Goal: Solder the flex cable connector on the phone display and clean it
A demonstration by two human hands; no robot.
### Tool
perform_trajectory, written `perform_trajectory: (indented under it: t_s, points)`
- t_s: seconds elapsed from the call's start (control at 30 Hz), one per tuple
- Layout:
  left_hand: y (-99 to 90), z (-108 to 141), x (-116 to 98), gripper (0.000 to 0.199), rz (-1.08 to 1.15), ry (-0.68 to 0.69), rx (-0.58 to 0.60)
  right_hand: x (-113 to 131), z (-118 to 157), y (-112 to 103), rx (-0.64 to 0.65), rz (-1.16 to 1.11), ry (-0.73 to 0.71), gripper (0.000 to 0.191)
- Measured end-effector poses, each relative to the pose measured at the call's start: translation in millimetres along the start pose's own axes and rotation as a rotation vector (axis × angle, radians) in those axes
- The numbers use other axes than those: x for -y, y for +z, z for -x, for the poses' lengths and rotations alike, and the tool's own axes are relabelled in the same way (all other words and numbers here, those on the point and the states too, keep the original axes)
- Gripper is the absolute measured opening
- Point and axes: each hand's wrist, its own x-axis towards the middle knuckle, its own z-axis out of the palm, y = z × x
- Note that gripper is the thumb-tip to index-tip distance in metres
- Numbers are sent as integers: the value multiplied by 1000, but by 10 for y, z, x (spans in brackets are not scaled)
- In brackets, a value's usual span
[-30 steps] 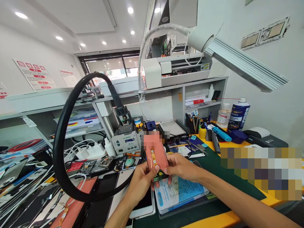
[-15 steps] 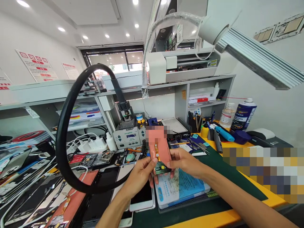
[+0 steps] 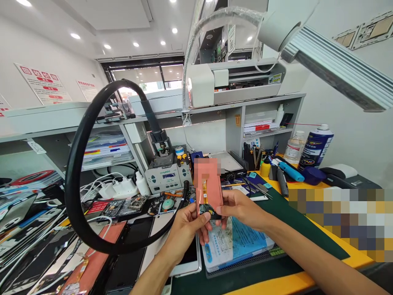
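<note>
A phone screen (image 3: 214, 190) with a copper-coloured back is held up in front of me, its upper end blurred out. Down its back runs a gold flex cable (image 3: 205, 194), and a dark green circuit strip shows at the bottom. My left hand (image 3: 188, 226) grips the lower left corner, thumb lying across the bottom and fingers behind. On the lower right edge, my right hand (image 3: 241, 209) pinches the screen between thumb and fingers. Directly below lies a blue and white printed packet (image 3: 225, 246), apart from the screen.
A thick black hose (image 3: 72, 184) loops across the left side. Phones and screens, including a copper-backed screen (image 3: 95, 254), cover the left bench. Behind stands a grey rework station (image 3: 167, 176). A spray can (image 3: 316, 146) stands right, and a lamp (image 3: 334, 67) hangs overhead.
The phone screen has turned slightly more upright and shifted a little right. My left thumb has slid down and right across its bottom end. Both hands keep hold.
</note>
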Motion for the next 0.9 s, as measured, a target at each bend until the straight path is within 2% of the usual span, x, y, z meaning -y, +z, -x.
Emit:
perform_trajectory:
  t_s: [0.17,0.43,0.57,0.7,0.9]
  points:
    - [-33,8,-15,28,28,-9,-5,12,2,-2,6,-3,-16,28]
    - [-55,32,-91,36,3,-14,83,-36,-9,-63,-15,-18,-24,30]
    - [-41,25,-87,35,-36,-8,77,-35,-14,-70,-16,0,-24,28]
    - [-21,17,-52,32,-91,18,37,-45,-15,-57,10,38,-18,23]
    - [15,15,-10,34,-115,29,63,-104,-7,-19,-16,190,-45,22]
